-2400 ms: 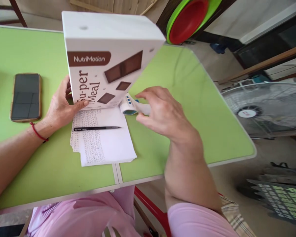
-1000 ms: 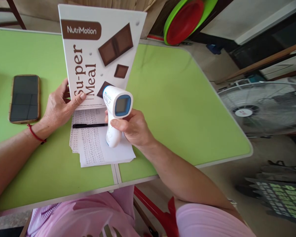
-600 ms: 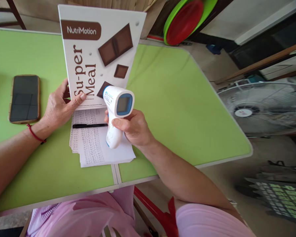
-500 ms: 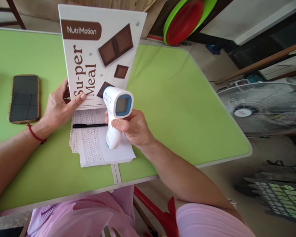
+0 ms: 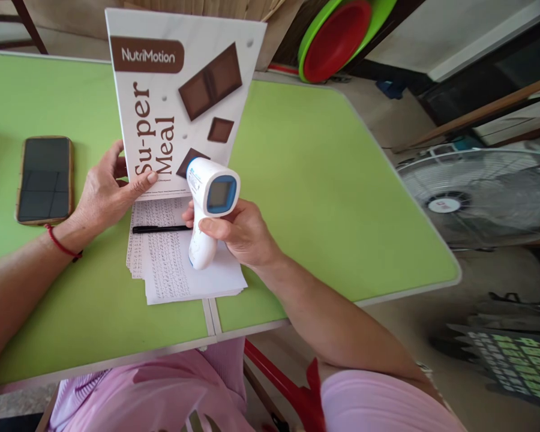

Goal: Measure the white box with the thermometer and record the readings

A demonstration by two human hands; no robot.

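My left hand (image 5: pixel 114 189) grips the lower left edge of a white box (image 5: pixel 155 108) printed with chocolate pieces, its thumb on the front and its fingers behind. The box stands tilted above the table. In my right hand (image 5: pixel 247 231) is a white and blue infrared thermometer (image 5: pixel 202 237), its handle wrapped by my fingers and its screen turned toward me. The thermometer's front end points at the box's lower part; I cannot tell if they touch. Under both lie handwritten paper sheets (image 5: pixel 175 279), with a black pen (image 5: pixel 159 229) across them.
A phone (image 5: pixel 45 180) lies on the green table (image 5: pixel 333 198), left of my left hand. Beyond the table's right edge stands a fan (image 5: pixel 477 198). Green and red basins (image 5: pixel 337 42) lean at the back. A red stool (image 5: pixel 279 378) is below the front edge.
The thermometer in my right hand has shifted slightly left and turned a little. The box and my left hand have hardly moved.
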